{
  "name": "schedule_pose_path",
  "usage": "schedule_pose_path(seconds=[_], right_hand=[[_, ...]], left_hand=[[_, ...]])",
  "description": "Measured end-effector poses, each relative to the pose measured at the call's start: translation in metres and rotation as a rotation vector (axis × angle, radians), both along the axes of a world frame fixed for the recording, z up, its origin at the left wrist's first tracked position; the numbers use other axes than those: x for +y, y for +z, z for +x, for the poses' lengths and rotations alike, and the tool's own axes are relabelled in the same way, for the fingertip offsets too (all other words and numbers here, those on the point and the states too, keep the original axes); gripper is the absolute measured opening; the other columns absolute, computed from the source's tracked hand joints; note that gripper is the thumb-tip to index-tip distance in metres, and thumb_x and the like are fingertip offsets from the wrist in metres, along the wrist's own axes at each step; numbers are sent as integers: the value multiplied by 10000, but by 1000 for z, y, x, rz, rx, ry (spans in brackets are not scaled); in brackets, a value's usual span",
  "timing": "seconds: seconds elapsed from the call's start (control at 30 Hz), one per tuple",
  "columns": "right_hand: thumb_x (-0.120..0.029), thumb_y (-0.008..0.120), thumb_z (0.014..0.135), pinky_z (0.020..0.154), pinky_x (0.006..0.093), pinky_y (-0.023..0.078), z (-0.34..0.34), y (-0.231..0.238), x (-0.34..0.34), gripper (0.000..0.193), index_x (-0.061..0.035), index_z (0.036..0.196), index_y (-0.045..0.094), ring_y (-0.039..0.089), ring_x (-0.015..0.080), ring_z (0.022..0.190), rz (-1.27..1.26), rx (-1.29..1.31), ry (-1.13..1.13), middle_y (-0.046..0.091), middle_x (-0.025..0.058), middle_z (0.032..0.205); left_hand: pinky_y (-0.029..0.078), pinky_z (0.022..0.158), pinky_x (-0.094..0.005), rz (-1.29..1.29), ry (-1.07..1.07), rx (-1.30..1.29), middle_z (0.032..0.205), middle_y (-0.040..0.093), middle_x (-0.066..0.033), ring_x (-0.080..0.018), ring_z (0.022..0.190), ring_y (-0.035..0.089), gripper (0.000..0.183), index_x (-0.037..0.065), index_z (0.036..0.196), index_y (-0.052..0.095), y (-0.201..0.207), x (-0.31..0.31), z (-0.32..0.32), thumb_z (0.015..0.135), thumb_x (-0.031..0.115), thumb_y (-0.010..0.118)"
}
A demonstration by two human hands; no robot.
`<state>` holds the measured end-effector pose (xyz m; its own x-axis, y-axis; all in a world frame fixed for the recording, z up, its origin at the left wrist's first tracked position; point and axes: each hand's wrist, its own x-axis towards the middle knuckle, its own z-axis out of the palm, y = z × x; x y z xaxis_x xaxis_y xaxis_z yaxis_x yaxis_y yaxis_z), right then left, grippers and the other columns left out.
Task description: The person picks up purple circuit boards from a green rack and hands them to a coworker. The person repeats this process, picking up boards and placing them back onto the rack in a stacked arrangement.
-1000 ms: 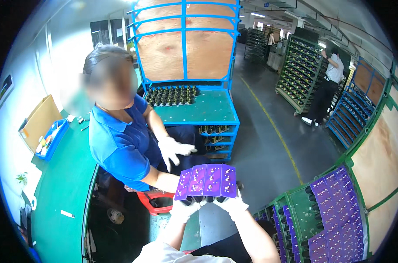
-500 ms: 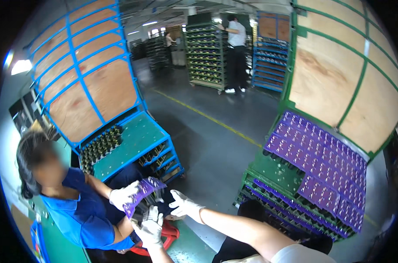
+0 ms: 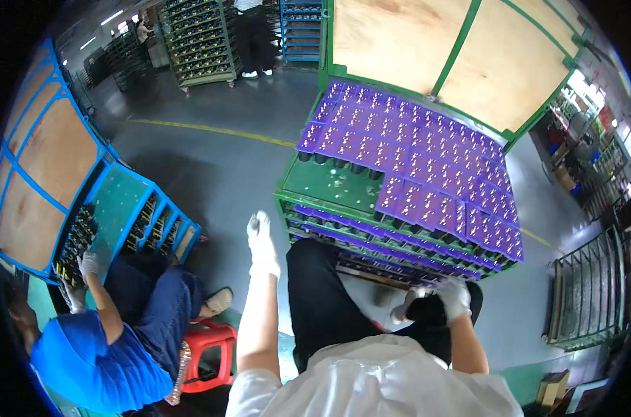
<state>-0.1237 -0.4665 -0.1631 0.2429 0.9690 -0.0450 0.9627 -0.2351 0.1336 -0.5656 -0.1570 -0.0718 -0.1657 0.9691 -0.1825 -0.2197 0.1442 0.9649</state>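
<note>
My left hand, in a white glove with greyish fingertips, is raised in front of the green cart's left corner. Its fingers point up and stand open, with nothing visible in them. By my right knee is my gloved right hand, its fingers loosely spread and somewhat blurred; no held thing shows. Ahead, purple sheets with rows of small pale parts cover most of the cart's top, with black parts poking out underneath. More purple sheets fill the shelves below.
Left, a co-worker in blue handles dark parts at a blue rack, near a red stool. Behind the green cart stands its wooden panel. A metal rack is at right; a person stands far off.
My view has swung right. Both my hands have left the co-worker's side. The purple sheet is gone from the co-worker's hands, which are now at the blue rack.
</note>
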Motion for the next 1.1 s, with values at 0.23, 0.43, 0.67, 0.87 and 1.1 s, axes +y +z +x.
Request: schedule_pose_path(seconds=[0.23, 0.43, 0.67, 0.87, 1.1], right_hand=[[-413, 395, 971, 1050, 369, 309, 186, 52, -88, 596, -15, 1411, 348, 380, 278, 1320, 1442, 1305, -1045, 425, 143, 1414], [-451, 380, 956, 1064, 398, 288, 226, 10, -63, 551, -105, 1382, 424, 416, 232, 1276, 1252, 1684, -478, 459, 73, 1394], [-403, 397, 947, 937, 372, 382, 226, -3, -38, 421, -123, 1226, 544, 528, 192, 1048, 1510, 1693, -727, 590, 49, 1166], [-447, 386, 944, 943, 377, 368, 221, -16, -59, 465, -135, 1268, 504, 515, 195, 1057, 1519, 1640, -796, 572, 44, 1190], [-470, 362, 964, 1013, 381, 340, 194, -1, -58, 538, -69, 1298, 493, 489, 207, 1138, 1542, 1861, -787, 541, 76, 1261]], left_hand=[[318, 1077, -396, -65, 333, 500, 1416, 367, -261, -371, 1296, 392, 769, -88, 1401, 254, -12, 91, 79, 893, 383, 588], [422, 947, -401, -160, 307, 448, 1200, 546, -239, -339, 1102, 546, 451, -36, 1232, 441, -4, 103, 93, 922, 268, 561], [441, 906, -402, -91, 334, 614, 1099, 598, -221, -343, 1021, 579, 420, -10, 1148, 503, -38, 122, 87, 896, 315, 590], [441, 909, -391, -79, 78, 593, 1141, 600, -186, -302, 1040, 576, 555, 6, 1231, 500, -29, 137, 76, 868, 403, 635], [413, 898, -352, -119, 30, 569, 1103, 609, -118, -220, 996, 544, 541, 24, 1244, 500, -35, 166, 67, 871, 385, 650]])
